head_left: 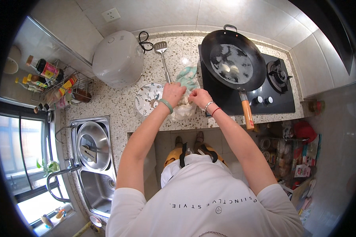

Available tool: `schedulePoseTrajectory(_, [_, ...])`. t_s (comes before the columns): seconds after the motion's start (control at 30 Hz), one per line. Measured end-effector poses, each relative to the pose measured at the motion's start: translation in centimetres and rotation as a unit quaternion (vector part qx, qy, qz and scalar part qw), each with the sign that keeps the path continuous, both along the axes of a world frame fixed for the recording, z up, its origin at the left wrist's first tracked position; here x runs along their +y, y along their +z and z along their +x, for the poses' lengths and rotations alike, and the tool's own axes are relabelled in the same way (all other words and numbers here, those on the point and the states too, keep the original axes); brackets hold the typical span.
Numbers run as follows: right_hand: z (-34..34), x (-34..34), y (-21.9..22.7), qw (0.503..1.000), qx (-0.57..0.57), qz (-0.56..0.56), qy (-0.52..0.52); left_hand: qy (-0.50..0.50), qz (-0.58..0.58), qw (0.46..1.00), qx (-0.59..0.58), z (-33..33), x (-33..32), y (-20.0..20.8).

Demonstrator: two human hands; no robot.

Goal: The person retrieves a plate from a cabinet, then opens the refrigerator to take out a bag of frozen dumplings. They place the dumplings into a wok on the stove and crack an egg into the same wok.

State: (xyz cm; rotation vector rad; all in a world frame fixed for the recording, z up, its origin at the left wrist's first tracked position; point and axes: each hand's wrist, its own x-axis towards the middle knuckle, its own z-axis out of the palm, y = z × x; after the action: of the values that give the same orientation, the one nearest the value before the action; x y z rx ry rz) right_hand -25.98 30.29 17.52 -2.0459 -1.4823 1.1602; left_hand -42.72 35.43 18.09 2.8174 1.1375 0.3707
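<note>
Bending our arms over the speckled surface (114,100), we bring our left hand (173,93) and right hand (200,97) close together at a clear package (184,113) with whitish contents, near the center of the frame. Our fingers are curled at its top, but we cannot tell whether either grip is pinching anything. Just left of the package lies a patterned plate (143,102); a slotted spatula (164,61) and a green cloth (187,76) lie above our hands. At upper right, a black wok (259,65) on the stove (280,100) holds pale pieces (230,68) in frothy liquid.
</note>
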Motion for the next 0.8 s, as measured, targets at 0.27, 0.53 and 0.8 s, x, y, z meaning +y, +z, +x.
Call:
schedulePoseTrajectory(0.27, [0.0, -0.2, -0.4, 0.999, 0.003, 0.039, -0.011, -0.035, -0.052, 0.997, -0.035, -0.7, 1.3, 1.9])
schedulePoseTrajectory(0.53, [-0.1, 0.6, 2.1, 0.939, 0.305, -0.022, -0.16, 0.103, -0.332, 0.915, -0.206, -1.4, 2.4, 3.8])
schedulePoseTrajectory(0.8, [1.5, 2.3, 8.1, 0.942, 0.286, 0.103, -0.143, 0.113, -0.297, 0.894, -0.317, -0.2, 4.2, 7.9])
